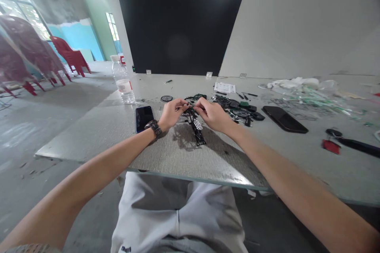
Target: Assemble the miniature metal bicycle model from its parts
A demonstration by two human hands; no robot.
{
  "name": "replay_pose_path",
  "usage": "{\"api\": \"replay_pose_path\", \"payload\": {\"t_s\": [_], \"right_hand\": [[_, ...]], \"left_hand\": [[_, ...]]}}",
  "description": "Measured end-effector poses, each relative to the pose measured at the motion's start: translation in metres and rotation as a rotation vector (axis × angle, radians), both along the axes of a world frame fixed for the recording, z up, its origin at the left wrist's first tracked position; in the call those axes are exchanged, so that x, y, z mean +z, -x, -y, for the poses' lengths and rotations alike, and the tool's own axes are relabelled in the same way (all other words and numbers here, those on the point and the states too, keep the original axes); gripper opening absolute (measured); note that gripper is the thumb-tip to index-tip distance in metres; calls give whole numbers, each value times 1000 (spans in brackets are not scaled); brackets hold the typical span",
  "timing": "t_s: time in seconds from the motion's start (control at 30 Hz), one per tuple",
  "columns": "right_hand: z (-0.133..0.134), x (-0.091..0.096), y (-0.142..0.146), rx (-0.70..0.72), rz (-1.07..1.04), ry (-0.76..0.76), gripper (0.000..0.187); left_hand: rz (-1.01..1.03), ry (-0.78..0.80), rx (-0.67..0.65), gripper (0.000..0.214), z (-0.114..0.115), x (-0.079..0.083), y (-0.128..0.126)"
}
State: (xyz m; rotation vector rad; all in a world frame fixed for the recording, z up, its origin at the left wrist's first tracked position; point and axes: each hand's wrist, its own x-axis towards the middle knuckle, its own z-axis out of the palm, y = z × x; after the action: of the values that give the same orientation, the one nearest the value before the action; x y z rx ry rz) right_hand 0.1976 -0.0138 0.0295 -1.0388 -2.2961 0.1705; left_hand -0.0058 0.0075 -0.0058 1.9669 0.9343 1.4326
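A small black model bicycle (196, 126) stands on the grey table between my hands, its rear rack toward me. My left hand (172, 114), with a dark watch on the wrist, pinches the far end of the model, around the handlebar. From the other side my right hand (212, 114) pinches the same end, thumb and forefinger pressed together. The fingertips nearly meet, and the exact part between them is too small to make out. Just beyond and to the right lie loose black model parts (242, 112). A small round black piece (166, 98) rests left of the hands.
A phone (144, 118) lies by my left wrist, with a water bottle (123, 83) behind it. Right of the parts are a dark phone-like slab (285, 118), clear plastic wrapping (314, 91) and a red tag (330, 146). A printed sheet (225, 87) lies farther back, before a black panel (181, 23).
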Motion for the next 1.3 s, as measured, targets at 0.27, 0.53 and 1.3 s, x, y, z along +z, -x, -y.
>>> {"api": "replay_pose_path", "payload": {"t_s": [0.27,0.53,1.3], "right_hand": [[-5,3,1,75,-281,314,38],[-8,3,0,52,-446,821,33],[7,4,1,-19,24,-129,27]], "left_hand": [[-50,-21,-9,5,10,12,-2],[-84,-15,-7,6,11,14,-2],[174,82,-51,8,8,15,2]]}}
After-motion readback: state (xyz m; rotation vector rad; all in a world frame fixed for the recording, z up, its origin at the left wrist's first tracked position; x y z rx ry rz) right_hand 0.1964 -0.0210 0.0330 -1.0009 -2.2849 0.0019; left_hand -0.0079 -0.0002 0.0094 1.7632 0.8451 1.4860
